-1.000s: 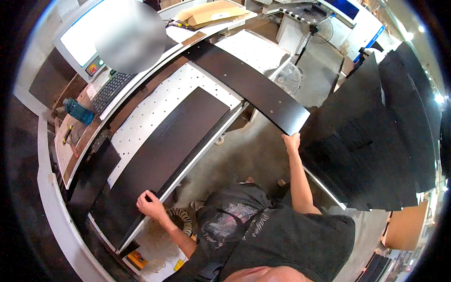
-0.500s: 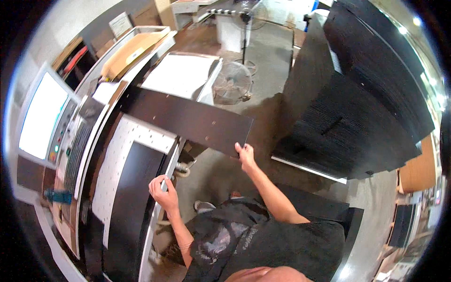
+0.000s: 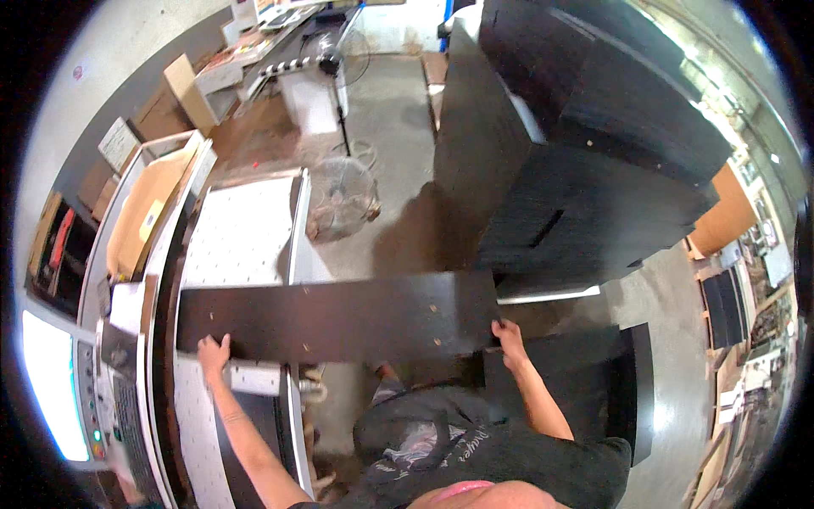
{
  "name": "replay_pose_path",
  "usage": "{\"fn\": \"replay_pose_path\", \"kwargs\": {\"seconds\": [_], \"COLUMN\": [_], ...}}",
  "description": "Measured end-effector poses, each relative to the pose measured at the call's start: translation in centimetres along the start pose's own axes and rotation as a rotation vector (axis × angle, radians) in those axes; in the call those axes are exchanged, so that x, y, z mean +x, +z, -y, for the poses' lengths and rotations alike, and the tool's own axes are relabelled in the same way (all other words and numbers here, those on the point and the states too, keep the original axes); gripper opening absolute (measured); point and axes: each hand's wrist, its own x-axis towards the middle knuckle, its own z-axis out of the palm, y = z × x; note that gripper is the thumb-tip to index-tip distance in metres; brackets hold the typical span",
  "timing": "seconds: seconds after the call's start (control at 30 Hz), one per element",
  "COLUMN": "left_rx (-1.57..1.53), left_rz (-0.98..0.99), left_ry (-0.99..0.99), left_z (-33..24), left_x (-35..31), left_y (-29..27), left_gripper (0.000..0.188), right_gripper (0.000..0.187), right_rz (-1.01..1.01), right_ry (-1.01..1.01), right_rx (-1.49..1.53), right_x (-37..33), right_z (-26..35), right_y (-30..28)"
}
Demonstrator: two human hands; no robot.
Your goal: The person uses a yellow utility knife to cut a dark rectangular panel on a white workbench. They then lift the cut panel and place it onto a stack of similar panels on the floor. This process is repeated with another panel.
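A long dark board (image 3: 365,318) with several small holes lies crosswise in front of me. My right hand (image 3: 511,342) is closed round its right end, thumb near the corner. At the near edge, close to the left end, my left hand (image 3: 214,352) grips the same board; part of its fingers is hidden. The board's left part is over a white perforated machine bed (image 3: 195,424), while its right part reaches out past the bed's side. Another dark panel (image 3: 259,416) lies on the bed, nearer to me and left of my body.
A tall stack of dark panels (image 3: 585,204) stands at the right, with a lower dark pile (image 3: 560,377) beside me. Ahead is a standing fan (image 3: 343,195) on the floor. A monitor (image 3: 52,382) and keyboard (image 3: 127,416) flank the machine at the left.
The board has turned from slanting to nearly level across the view and come nearer. My left hand, formerly apart from it, now grips its near edge. The view has swung rightward.
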Motion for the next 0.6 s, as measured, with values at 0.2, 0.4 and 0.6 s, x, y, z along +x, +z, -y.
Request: {"fn": "replay_pose_path", "kwargs": {"seconds": [0.2,0.4,0.6], "left_rx": [-0.019,-0.179,-0.181], "left_rz": [-0.041,-0.052,-0.047], "left_ry": [-0.275,-0.201,-0.161], "left_z": [3.0,2.1,3.5], "left_x": [5.1,7.6,10.4], "left_y": [-1.2,0.3,1.2], "left_gripper": [0.09,0.091,0.088], "right_gripper": [0.03,0.027,0.064], "right_rz": [-0.503,-0.386,-0.576], "right_ry": [0.161,0.006,0.064], "right_rx": [-0.195,-0.394,-0.619], "right_x": [0.5,0.7,1.3], "right_z": [-1.3,-4.8,-1.8], "right_y": [-6.0,-10.4,-5.7]}}
